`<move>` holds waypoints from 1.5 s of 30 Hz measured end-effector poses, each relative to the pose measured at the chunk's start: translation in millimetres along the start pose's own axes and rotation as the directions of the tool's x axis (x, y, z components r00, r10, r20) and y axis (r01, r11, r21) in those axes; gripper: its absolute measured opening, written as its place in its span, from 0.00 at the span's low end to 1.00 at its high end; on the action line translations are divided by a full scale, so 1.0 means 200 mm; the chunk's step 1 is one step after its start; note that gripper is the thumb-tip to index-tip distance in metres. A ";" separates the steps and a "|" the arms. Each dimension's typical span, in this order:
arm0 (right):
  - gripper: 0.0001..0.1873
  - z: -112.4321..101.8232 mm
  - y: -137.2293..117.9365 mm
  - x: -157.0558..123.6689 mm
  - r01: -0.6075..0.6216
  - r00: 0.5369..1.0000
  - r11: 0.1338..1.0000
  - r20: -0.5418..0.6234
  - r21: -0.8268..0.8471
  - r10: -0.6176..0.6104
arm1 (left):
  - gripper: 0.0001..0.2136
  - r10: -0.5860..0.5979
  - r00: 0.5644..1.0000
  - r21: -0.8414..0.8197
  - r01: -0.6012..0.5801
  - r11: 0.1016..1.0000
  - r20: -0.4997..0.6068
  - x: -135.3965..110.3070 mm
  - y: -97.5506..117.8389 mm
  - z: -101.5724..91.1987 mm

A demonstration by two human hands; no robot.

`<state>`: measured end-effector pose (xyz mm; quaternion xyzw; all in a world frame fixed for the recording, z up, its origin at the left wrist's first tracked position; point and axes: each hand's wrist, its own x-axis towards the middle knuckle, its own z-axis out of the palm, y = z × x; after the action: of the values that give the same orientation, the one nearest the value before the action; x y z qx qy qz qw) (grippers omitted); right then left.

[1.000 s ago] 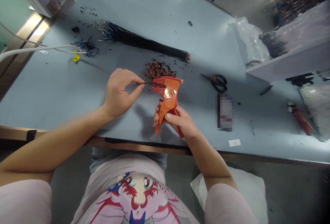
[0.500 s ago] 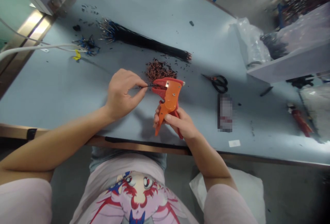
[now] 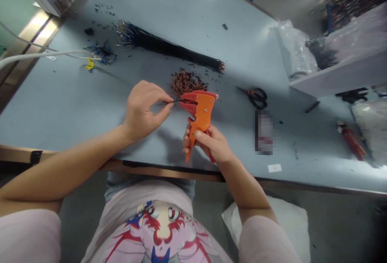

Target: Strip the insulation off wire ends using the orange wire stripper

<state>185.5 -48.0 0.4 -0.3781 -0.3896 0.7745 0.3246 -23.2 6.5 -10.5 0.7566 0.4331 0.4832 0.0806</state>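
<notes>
My right hand (image 3: 208,144) is closed around the handles of an orange wire stripper (image 3: 200,111), held upright over the near part of the blue table (image 3: 66,105). My left hand (image 3: 143,107) pinches a thin black wire (image 3: 177,101) between thumb and forefinger, and the wire's end sits in the stripper's jaws. Just behind the tool lies a small heap of stripped insulation bits (image 3: 187,82).
A long bundle of black wires (image 3: 169,49) lies across the table farther back. Black scissors (image 3: 256,97) rest to the right, with a red-handled tool (image 3: 352,140) at the far right. A white cable (image 3: 45,55) and blue wire scraps (image 3: 101,51) lie at the left. Plastic bags (image 3: 294,49) sit by a shelf.
My right hand has squeezed the stripper's handles closer together and the tool has shifted slightly right. My left hand stays put, still pinching the wire.
</notes>
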 end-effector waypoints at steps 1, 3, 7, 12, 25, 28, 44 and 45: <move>0.16 0.00 0.00 0.00 0.008 1.000 1.000 0.003 -0.003 -0.008 | 0.03 0.005 1.000 0.000 -0.005 1.000 -0.004 0.00 0.00 0.00; 0.15 0.00 0.00 0.00 0.020 1.000 1.000 0.005 -0.010 -0.020 | 0.03 0.014 1.000 -0.002 -0.014 1.000 -0.015 0.00 0.00 0.00; 0.14 0.00 -0.01 0.00 0.027 1.000 1.000 0.002 -0.012 -0.027 | 0.04 0.010 1.000 0.002 -0.010 1.000 -0.001 0.01 0.00 -0.01; 0.15 0.01 -0.01 0.00 0.022 1.000 1.000 0.002 -0.020 -0.022 | 0.05 0.006 1.000 -0.007 -0.006 1.000 0.007 0.01 0.00 -0.01; 0.26 -0.05 -0.01 0.02 0.012 0.999 0.995 0.052 0.102 -0.017 | 0.04 -0.169 0.986 -0.030 0.169 0.985 0.014 0.01 -0.03 0.01; 0.22 -0.07 -0.02 0.03 0.011 1.000 0.982 -0.012 0.190 -0.009 | 0.02 -0.240 0.971 -0.057 0.239 0.969 -0.005 0.02 -0.05 0.01; 0.22 -0.03 -0.02 0.01 -0.095 0.993 0.981 0.082 0.168 0.082 | 0.03 -0.085 0.996 -0.091 0.084 0.992 -0.010 0.00 -0.02 0.01; 0.22 -0.03 -0.02 0.00 -0.096 0.993 0.981 0.091 0.169 0.081 | 0.03 -0.087 0.996 -0.087 0.086 0.992 0.000 0.00 -0.02 0.01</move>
<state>191.4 -43.0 0.2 -0.3325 -0.3168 0.8344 0.3048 -24.2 9.1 -13.3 0.7320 0.4442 0.4990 0.1336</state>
